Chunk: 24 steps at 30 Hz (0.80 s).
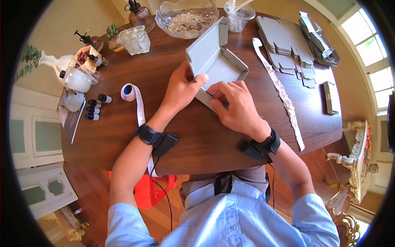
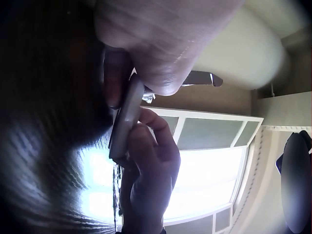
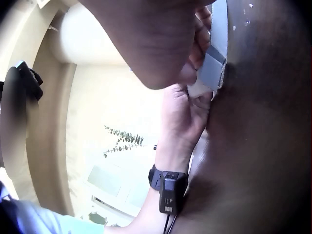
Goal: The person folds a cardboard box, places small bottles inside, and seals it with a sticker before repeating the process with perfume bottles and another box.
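A grey cardboard box (image 1: 218,61), half folded with its lid flap standing up, lies on the dark wooden table (image 1: 205,140). My left hand (image 1: 190,84) grips the box's near left wall, thumb laid over its edge. My right hand (image 1: 224,96) pinches the near front flap with curled fingers. In the left wrist view, the cardboard edge (image 2: 124,117) sits under my palm, with the right hand (image 2: 151,170) just beyond it. The right wrist view shows the grey flap (image 3: 212,68) against the table and the left hand (image 3: 185,117) holding it.
Flat box blanks (image 1: 288,41) are stacked at the far right beside a crinkled paper strip (image 1: 284,94) and a black bar (image 1: 328,96). A label roll (image 1: 129,91), small dark bottles (image 1: 95,110), a glass bowl (image 1: 187,16) and a cup (image 1: 238,16) stand left and behind.
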Available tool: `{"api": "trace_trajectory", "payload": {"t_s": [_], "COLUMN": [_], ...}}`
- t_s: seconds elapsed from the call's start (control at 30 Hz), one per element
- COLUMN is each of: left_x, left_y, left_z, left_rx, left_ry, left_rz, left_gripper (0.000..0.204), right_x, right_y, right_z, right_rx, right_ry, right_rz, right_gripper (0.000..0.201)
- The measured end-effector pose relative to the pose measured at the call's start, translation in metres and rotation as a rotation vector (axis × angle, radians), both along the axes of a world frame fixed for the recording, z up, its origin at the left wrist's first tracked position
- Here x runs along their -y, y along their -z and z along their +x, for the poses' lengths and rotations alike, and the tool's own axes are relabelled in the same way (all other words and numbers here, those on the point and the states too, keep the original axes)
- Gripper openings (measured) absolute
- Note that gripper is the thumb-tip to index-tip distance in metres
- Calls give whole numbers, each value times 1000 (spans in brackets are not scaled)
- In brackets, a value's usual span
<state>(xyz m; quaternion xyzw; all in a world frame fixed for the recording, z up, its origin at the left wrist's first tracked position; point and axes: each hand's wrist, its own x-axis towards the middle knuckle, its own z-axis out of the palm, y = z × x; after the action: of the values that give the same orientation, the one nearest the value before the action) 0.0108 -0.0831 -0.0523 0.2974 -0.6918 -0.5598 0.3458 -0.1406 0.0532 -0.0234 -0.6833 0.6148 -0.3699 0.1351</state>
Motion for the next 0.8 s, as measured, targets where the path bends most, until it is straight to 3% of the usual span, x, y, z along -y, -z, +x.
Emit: {"api": "trace_trajectory", "payload": {"t_s": [0.3,0.67,0.73,0.8], "left_x": [1,4,3,4], "left_y": [0,-4,-14,-9], "left_z": [-1,2,5,5], "left_rx": [66,-3,56,49], "left_ry": [-4,43,87,92], "left_rz": [-36,12,237,220], "left_gripper": [35,37,39,40], "right_x": [-24,-15,-15,-15], "right_y": [8,2,3,2], "right_z": [-23,-35,-37,-38], "right_rx": [-209,-82,-28,-6], "right_ry": [-24,-80,-79,-78], "right_rz": [-176,-144,-156,-126], "right_gripper": [24,13,12,12]}}
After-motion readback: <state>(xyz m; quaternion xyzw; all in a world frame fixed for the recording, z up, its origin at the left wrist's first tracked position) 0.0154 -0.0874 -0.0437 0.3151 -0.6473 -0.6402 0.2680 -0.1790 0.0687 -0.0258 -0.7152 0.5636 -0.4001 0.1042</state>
